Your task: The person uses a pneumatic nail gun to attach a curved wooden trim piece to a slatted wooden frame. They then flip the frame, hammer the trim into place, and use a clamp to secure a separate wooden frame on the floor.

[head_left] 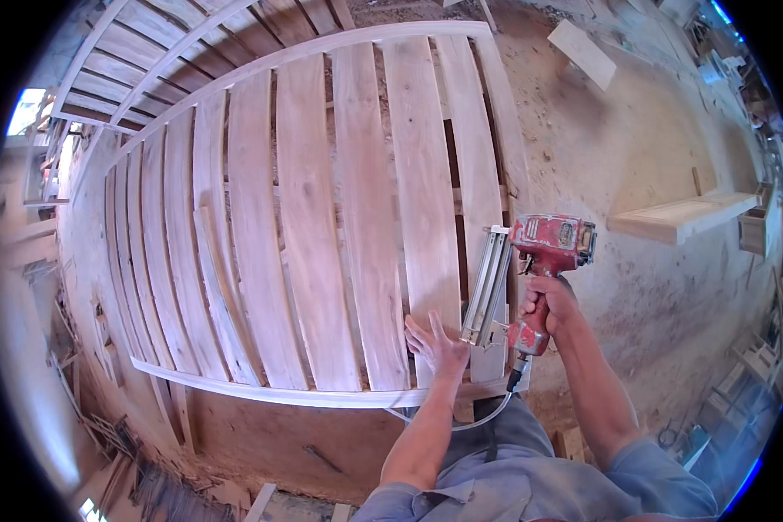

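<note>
My right hand is wrapped round the handle of a red pneumatic nail gun, whose paint is scuffed. Its long silver magazine reaches to the left, over the right end of a slatted wooden bed base. From the bottom of the handle a pale air hose curves down and left past my waist. My left hand rests with spread fingers on a pale wooden slat near the frame's front rail, just left of the magazine. Whether the gun's nose touches wood is not clear.
Another slatted frame stands behind at the upper left. A loose narrow strip lies along the slats. To the right are a thick plank and a flat board on the dusty floor. Scrap wood litters the lower left.
</note>
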